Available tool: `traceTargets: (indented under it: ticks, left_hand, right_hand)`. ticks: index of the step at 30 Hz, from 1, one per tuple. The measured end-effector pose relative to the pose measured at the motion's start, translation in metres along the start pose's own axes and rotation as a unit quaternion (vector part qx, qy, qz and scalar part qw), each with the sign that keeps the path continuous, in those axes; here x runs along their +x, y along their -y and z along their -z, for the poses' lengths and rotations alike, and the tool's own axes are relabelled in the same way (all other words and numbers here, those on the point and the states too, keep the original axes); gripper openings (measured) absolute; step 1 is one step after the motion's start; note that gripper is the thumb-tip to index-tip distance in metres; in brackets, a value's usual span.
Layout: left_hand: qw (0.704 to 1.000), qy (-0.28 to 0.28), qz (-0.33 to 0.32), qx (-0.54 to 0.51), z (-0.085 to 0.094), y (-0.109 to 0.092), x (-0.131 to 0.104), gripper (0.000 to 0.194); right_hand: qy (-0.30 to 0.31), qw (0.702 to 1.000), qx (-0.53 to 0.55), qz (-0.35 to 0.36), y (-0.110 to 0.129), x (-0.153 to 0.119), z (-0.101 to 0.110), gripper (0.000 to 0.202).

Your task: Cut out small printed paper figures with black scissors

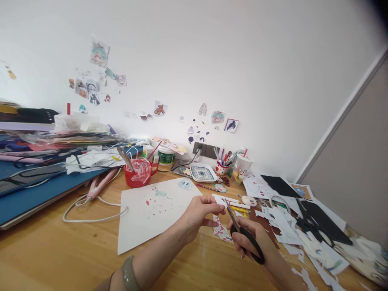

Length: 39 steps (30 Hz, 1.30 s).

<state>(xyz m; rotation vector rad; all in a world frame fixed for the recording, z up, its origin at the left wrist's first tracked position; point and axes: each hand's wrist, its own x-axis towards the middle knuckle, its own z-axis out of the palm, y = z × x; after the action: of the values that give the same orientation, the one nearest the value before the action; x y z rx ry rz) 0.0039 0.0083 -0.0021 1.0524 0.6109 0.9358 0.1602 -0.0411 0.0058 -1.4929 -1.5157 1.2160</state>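
My left hand (198, 212) pinches a small piece of white paper (220, 201) between thumb and fingers. In my right hand (253, 236) are black-handled scissors (237, 227), my fingers through the loops. Their blades point up and left, with the tips at the edge of the paper. Just below the blades lies a scrap printed with red and pink shapes (222, 231). To the left of my hands a large white sheet (136, 220) carries tiny coloured cut-outs, among them pale blue pieces (184, 184).
A red mug (138, 173) with a spoon and plastic wrap stands behind the sheet. Beyond my hands are a patterned square dish (203, 173), markers (239, 205) and a lidded cup (241, 167). Paper scraps (286, 226) and other black scissors (313, 224) lie at right.
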Motion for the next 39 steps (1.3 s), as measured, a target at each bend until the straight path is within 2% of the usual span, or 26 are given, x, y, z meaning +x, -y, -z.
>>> traceTargets:
  ticks: [5,11,18,22,28,39]
  left_hand:
    - [1.0,0.003,0.0,-0.002,0.0,0.0,0.0,0.021]
    - [1.0,-0.001,0.005,0.007,0.0,-0.001,0.0,0.021]
    - [1.0,0.0,0.004,0.008,0.0,-0.001,0.0,0.022]
    - [1.0,0.003,0.001,0.005,0.001,-0.001,0.001,0.021]
    - [1.0,-0.01,0.007,0.007,0.001,-0.002,0.0,0.023]
    - [1.0,-0.018,0.009,0.002,0.002,-0.003,0.001,0.027]
  right_hand:
    - [0.006,1.0,-0.004,-0.002,0.007,-0.003,-0.002,0.029]
    - [-0.025,1.0,0.008,0.008,0.015,-0.013,-0.007,0.023]
    - [0.013,1.0,-0.004,-0.006,0.009,-0.003,-0.002,0.025]
    - [0.011,1.0,-0.007,-0.01,0.008,-0.003,-0.001,0.023]
    - [-0.023,0.999,0.015,0.019,0.013,-0.011,-0.007,0.017]
    - [0.002,0.999,0.011,0.031,0.012,-0.011,-0.005,0.019]
